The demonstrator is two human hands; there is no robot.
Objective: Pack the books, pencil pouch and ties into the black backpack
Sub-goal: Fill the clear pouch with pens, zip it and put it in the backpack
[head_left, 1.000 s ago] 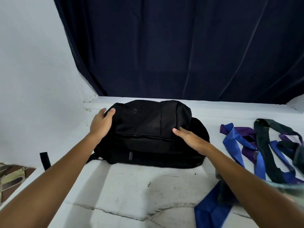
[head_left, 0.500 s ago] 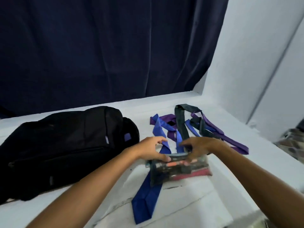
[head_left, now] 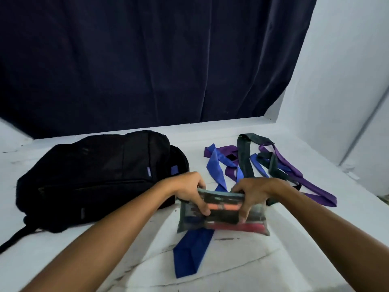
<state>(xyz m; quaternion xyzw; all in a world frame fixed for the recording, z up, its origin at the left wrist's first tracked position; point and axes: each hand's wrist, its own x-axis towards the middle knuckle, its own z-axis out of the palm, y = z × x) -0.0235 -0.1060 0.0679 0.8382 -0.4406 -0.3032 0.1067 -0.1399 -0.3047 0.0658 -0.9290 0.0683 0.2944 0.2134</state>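
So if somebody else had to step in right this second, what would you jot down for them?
Left hand: grips the left end of the pouch.
Right hand: grips its right end, thumb across the front.
Pouch: clear, with pens inside, held just over the blue tie on the white surface.
Backpack: lies on its side to the left, and looks zipped shut.
Ties: blue, purple and dark ones in a loose heap behind the pouch.
Books: none in view.
Done: nothing visibly packed yet.
Left: open the backpack, put in the pouch, then the ties, and find the books.
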